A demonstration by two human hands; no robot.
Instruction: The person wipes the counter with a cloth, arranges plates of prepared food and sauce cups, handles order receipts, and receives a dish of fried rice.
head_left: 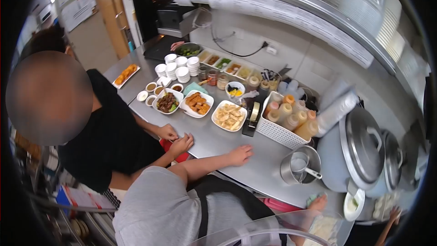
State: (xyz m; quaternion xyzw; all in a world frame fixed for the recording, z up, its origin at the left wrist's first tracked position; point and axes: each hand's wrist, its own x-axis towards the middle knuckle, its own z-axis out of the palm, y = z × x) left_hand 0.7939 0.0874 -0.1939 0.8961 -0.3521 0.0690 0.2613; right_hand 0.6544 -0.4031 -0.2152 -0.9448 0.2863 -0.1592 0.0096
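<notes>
My left hand (240, 156) lies palm down on the metal counter (266, 166), with nothing in it. Nearest to it are a white bowl of pale fried pieces (229, 117) and a black tape dispenser (251, 120). Over at the right, near the counter's front edge, my right hand (318, 203) is on a light green cloth (311, 198), its fingers partly hidden. Behind that hand stands a metal pot (291, 171) with a handled strainer (304, 167) in it. A white dish (354, 205) with a little green food is to its right.
A co-worker in black (114, 123) stands at left, hands near the counter edge. Bowls of meat (167, 102) and fried food (198, 104), stacked white cups (182, 74), a basket of sauce bottles (281, 134) and large lidded cookers (339, 150) line the counter. A shelf hangs overhead.
</notes>
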